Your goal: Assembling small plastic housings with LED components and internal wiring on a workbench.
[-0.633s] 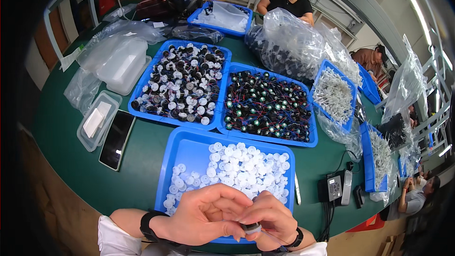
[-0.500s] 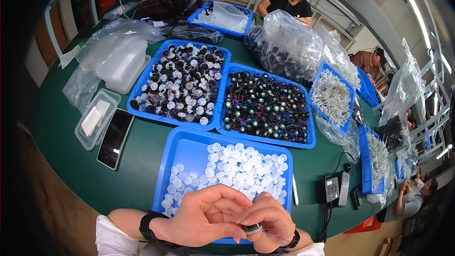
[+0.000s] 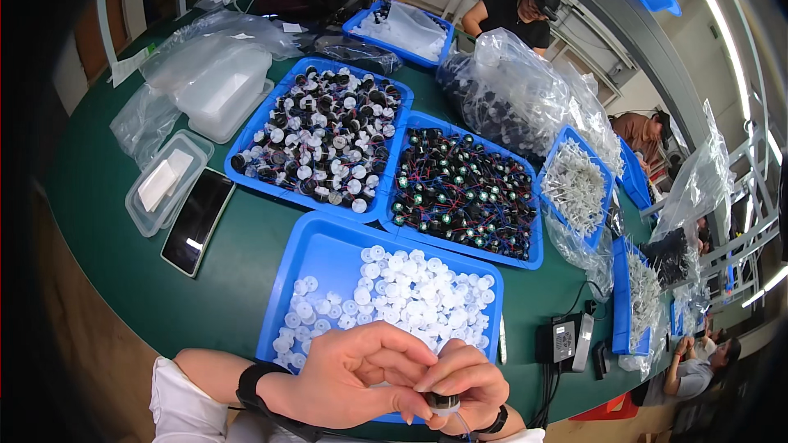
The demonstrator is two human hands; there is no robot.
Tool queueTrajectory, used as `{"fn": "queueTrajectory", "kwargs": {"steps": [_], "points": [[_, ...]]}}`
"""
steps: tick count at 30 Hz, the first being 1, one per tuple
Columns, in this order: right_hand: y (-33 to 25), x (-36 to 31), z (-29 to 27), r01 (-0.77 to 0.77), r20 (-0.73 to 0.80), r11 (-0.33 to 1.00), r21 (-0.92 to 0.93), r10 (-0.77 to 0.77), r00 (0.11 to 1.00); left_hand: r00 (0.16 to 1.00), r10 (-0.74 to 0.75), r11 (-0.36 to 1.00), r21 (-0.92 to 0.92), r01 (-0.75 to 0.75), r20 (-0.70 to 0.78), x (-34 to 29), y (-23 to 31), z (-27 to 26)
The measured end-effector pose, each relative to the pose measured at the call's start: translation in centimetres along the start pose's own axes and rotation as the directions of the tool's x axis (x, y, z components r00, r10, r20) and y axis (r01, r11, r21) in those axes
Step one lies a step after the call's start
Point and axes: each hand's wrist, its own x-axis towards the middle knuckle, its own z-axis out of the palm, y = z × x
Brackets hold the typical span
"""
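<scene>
Over the near edge of a blue tray of white plastic discs, both hands meet around a small black motor with a white disc at its lower end. My right hand grips it with closed fingers, and thin wires hang below. My left hand is curled, its thumb against the motor's side; its other fingertips are partly hidden behind my right fingers. Behind lie a blue tray of motors with white discs and a blue tray of black motors with red and blue wires.
A phone and a clear plastic container lie at left. To the right are a black power box with cables and blue trays of white thin parts. Plastic bags stand behind; co-workers sit farther off.
The view has tilted slightly, shifting the surroundings. Both hands stay together at the motor, which now sits slightly lower, with more of its black side facing me.
</scene>
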Motion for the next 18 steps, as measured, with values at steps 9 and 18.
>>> {"fn": "queueTrajectory", "kwargs": {"steps": [9, 18], "points": [[0.2, -1.5, -0.6, -0.167, 0.022, 0.984, 0.056, 0.166, 0.986, 1.000, 0.008, 0.999, 0.034, -0.008, 0.008, 0.0, -0.1, 0.1], [-0.2, -0.6, -1.1, -0.160, -0.055, 0.987, -0.033, 0.158, 0.986, 0.993, -0.111, 0.994, 0.027, 0.110, 0.032, 0.4, -0.4, 0.3]]}}
